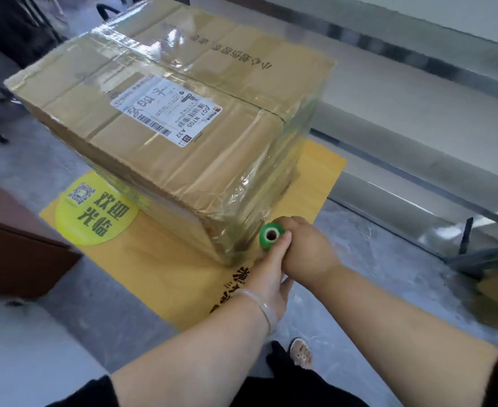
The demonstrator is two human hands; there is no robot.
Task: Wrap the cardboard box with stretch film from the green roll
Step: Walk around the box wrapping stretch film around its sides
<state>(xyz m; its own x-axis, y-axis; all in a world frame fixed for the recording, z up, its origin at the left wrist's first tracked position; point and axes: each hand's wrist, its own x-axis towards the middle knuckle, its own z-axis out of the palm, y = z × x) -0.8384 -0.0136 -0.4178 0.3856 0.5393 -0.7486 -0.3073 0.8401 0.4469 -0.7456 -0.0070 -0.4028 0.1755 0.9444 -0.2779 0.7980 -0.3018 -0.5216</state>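
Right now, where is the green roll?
In the head view, mid-frame: the green roll sits in the right hand, at the near bottom corner of the cardboard box, above the yellow mat.

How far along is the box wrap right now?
Done: glossy film already covers the cardboard box over its label, near sides and much of the top. In hand: the right hand grips the green roll at the near bottom corner, the thumb of the left hand against its end. Left: the top's far right looks bare, so probably more passes, then cutting.
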